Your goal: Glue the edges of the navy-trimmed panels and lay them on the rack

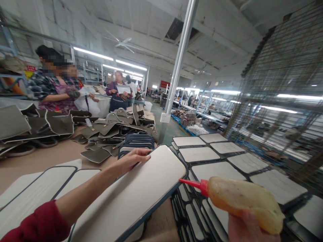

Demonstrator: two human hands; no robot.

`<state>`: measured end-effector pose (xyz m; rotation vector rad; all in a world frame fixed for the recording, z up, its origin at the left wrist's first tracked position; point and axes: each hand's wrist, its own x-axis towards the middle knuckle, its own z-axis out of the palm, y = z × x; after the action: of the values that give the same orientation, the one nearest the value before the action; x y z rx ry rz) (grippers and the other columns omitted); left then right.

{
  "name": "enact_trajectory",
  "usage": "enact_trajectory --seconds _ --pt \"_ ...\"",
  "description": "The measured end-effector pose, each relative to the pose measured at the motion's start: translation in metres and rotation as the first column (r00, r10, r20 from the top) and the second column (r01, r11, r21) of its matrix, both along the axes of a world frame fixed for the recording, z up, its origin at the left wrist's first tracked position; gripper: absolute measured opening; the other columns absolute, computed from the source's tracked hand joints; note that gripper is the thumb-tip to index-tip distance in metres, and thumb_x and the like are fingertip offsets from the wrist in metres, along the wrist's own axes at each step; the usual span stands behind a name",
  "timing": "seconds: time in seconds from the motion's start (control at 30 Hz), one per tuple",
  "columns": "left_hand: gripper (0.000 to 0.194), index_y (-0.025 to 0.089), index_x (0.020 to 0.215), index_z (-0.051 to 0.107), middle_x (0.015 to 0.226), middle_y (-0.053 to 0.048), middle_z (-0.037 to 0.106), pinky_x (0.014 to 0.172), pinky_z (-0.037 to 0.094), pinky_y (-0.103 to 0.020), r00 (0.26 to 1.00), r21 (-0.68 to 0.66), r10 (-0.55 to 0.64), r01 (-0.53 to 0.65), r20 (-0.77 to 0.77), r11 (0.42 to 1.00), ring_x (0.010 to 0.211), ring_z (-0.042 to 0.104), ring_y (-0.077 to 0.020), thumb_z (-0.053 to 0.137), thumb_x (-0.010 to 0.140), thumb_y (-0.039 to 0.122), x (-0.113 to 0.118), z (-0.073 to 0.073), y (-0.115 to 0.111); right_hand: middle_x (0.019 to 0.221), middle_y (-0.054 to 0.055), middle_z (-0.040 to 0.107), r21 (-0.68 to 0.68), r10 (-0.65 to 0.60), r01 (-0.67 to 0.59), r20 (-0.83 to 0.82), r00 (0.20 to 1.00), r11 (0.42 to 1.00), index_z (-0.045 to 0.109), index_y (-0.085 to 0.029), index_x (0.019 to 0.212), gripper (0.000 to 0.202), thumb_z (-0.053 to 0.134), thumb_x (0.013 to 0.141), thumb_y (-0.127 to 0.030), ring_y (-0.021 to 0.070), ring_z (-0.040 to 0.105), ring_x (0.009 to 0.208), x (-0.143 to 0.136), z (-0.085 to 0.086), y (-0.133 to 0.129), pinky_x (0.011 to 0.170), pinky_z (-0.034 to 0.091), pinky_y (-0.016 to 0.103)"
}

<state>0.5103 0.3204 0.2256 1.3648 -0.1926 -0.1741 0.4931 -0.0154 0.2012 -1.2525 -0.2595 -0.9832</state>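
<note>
My left hand (136,158) grips the upper edge of a long white panel with a dark rim (141,188), thumb on its face, and holds it tilted up in front of me. In my right hand (248,227) is a yellowish squeeze glue bottle (242,198) with a red nozzle, lying nearly level. The nozzle tip (182,180) is at the panel's dark rim near its right corner; whether it touches cannot be made out. The lower end of the panel runs out of view behind my left forearm.
Similar white panels (224,169) lie in stacked rows at right, and more (42,185) lie at left. A dark stack of rimmed pieces (138,140) and olive bag parts (106,134) cover the table behind. A metal pole (176,67) stands ahead. Several people (59,84) stand beyond.
</note>
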Motion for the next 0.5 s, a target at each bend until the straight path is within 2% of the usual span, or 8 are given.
enact_trajectory --seconds 0.2,0.3,0.4,0.5 --pt "0.045 0.013 0.107 0.067 0.087 -0.007 0.072 0.057 0.05 -0.022 1.0 -0.024 -0.005 0.005 0.004 1.0 0.065 0.065 -0.0145 0.079 0.069 0.034 -0.004 0.003 -0.003 0.089 0.006 0.066 0.055 -0.022 0.022 0.0 1.0 0.998 0.059 -0.018 0.086 0.03 0.077 0.069 -0.036 0.0294 0.06 0.101 0.002 -0.005 0.005 0.072 0.056 0.039" --pt "0.044 0.014 0.106 0.068 0.087 -0.006 0.072 0.058 0.051 -0.022 1.0 -0.045 -0.004 0.004 0.001 0.999 0.065 0.065 -0.0137 0.079 0.069 0.034 -0.004 0.003 -0.002 0.089 0.006 0.065 0.039 -0.056 0.057 -0.012 0.998 0.998 0.059 -0.017 0.085 0.029 0.077 0.069 -0.034 0.0289 0.06 0.1 0.004 -0.008 0.003 0.07 0.056 0.036" --pt "0.044 0.014 0.106 0.067 0.088 -0.006 0.072 0.058 0.051 -0.022 1.0 -0.057 0.001 -0.001 -0.002 0.998 0.065 0.065 -0.0139 0.079 0.069 0.035 -0.004 0.001 -0.002 0.092 0.007 0.065 -0.006 0.021 -0.022 -0.015 1.0 1.0 0.058 -0.018 0.085 0.028 0.076 0.07 -0.035 0.0288 0.06 0.098 0.003 -0.004 0.004 0.067 0.056 0.037" --pt "0.044 0.014 0.106 0.067 0.087 -0.006 0.072 0.058 0.051 -0.022 1.0 -0.06 0.006 -0.006 0.006 0.998 0.064 0.065 -0.0139 0.079 0.069 0.035 -0.004 0.001 -0.003 0.082 0.002 0.063 0.085 0.117 -0.116 -0.002 0.993 0.99 0.059 -0.02 0.081 0.026 0.079 0.067 -0.03 0.0233 0.06 0.091 0.0 0.002 0.009 0.062 0.055 0.03"
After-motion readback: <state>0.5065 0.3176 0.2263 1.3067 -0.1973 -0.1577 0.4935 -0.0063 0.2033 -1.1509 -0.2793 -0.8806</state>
